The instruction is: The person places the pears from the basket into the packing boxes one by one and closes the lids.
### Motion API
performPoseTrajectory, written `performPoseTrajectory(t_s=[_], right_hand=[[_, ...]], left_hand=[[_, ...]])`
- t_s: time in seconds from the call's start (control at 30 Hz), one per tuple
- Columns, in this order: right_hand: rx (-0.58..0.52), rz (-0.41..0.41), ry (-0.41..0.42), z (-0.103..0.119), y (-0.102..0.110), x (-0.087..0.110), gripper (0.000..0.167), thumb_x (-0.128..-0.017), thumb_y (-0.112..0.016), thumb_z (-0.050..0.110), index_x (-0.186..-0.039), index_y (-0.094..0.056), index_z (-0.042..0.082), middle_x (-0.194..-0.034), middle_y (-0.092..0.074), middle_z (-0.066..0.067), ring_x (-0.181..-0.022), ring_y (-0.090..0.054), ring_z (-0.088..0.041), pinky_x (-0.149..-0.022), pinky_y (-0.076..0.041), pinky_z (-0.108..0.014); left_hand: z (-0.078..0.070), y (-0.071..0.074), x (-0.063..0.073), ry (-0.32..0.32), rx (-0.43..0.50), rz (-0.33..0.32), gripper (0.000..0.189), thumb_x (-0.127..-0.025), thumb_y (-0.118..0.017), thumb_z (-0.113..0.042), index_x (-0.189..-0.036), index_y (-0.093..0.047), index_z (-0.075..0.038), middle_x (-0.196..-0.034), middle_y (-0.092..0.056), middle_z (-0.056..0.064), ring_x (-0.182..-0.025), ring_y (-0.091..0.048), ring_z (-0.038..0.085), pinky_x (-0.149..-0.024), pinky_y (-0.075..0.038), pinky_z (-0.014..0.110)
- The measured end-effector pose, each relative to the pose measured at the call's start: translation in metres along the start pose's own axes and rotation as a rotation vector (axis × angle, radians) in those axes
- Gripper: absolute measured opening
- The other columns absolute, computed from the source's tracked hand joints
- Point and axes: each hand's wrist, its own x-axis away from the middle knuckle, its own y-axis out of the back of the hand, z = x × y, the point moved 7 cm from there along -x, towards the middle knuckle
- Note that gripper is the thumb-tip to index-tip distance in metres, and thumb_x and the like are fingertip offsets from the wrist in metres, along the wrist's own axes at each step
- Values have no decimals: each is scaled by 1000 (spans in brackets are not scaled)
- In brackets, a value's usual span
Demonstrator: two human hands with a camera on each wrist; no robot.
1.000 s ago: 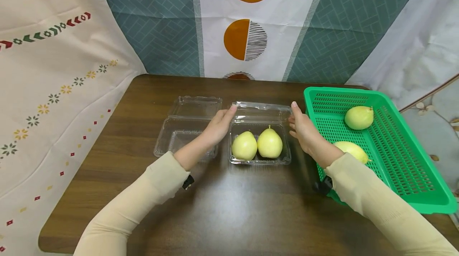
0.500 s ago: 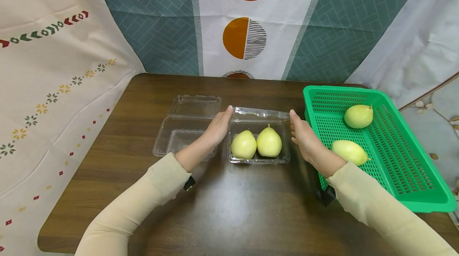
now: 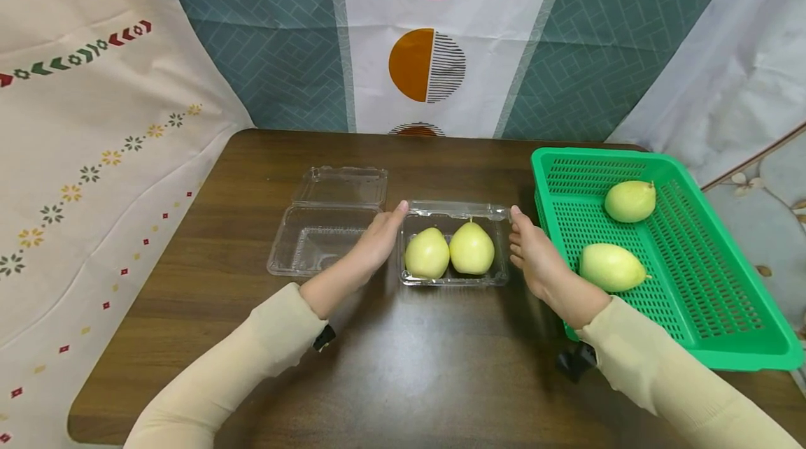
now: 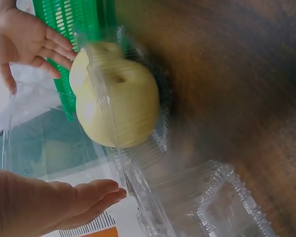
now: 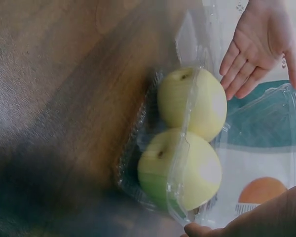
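Two yellow-green pears [image 3: 427, 254] sit side by side in a clear plastic clamshell box [image 3: 450, 282] at mid-table. Its hinged lid [image 3: 455, 210] stands tilted up behind them. At the lid's left corner is my left hand [image 3: 376, 238], thumb tip at the edge. My right hand [image 3: 535, 254] is at the right corner in the same way. In the right wrist view the left hand [image 5: 261, 47] shows its palm with fingers straight. The left wrist view shows the right hand [image 4: 32, 42] likewise spread, facing the box. Neither hand curls round anything.
A second clear clamshell box [image 3: 315, 243], lid folded back, stands left of the first, partly behind my left hand. To the right is a green basket [image 3: 737, 364] holding two pears [image 3: 630, 201]. A patterned cloth [image 3: 271, 50] hangs behind the wooden table [image 3: 403, 379].
The lid's free edge has tipped lower and toward me. Both hands have come down with it. The pears and the basket have stayed in place.
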Motion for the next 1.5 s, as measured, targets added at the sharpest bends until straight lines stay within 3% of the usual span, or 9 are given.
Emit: performPoseTrajectory(t_s=[0.4, 0.6, 0.73, 1.03, 1.33, 1.5], right_hand=[[41, 10, -20, -15, 0, 5, 85, -98, -15, 58, -148, 13, -4, -155, 9, -28, -144, 4, -44, -118, -8, -51], [99, 19, -51, -23, 0, 7, 89, -97, -13, 61, -147, 11, -7, -154, 5, -33, -142, -2, -47, -116, -13, -54], [95, 12, -75, -29, -1, 9, 90, -97, -16, 62, -148, 9, -8, -154, 3, -33, -142, -7, -48, -115, -18, -56], [7, -22, -121, -37, -2, 12, 91, -96, -22, 61, -148, 5, -8, -152, -4, -35, -140, -15, -48, -109, -32, -54], [-107, -5, -119, -44, -7, 16, 85, -99, -24, 54, -148, 7, -8, -151, -8, -34, -134, -24, -44, -110, -31, -52], [-147, -33, -122, -49, -7, 16, 83, -100, -25, 52, -147, 4, -10, -142, -23, -31, -134, -27, -44, -110, -31, -51]], left_hand=[[14, -7, 10, 59, -16, 65, 83, -96, -25, -63, -147, -26, 2, -154, -21, 21, -142, -18, 42, -112, -15, 62], [20, -12, 11, 77, -18, 83, 81, -97, -23, -60, -146, -27, 5, -149, -30, 27, -132, -36, 47, -111, -22, 59], [22, -17, 13, 84, 49, 119, 80, -100, -23, -55, -145, -24, 11, -145, -33, 32, -129, -41, 47, -110, -31, 53], [31, -24, 19, 143, 139, 188, 80, -101, -24, -52, -145, -16, 15, -141, -30, 40, -131, -36, 47, -108, -33, 50], [40, -27, 22, 169, 138, 221, 78, -101, -28, -49, -141, -21, 18, -132, -42, 42, -124, -45, 49, -104, -40, 48], [44, -28, 25, 157, 126, 262, 74, -101, -30, -46, -141, -25, 16, -126, -50, 39, -120, -51, 45, -102, -43, 47]])
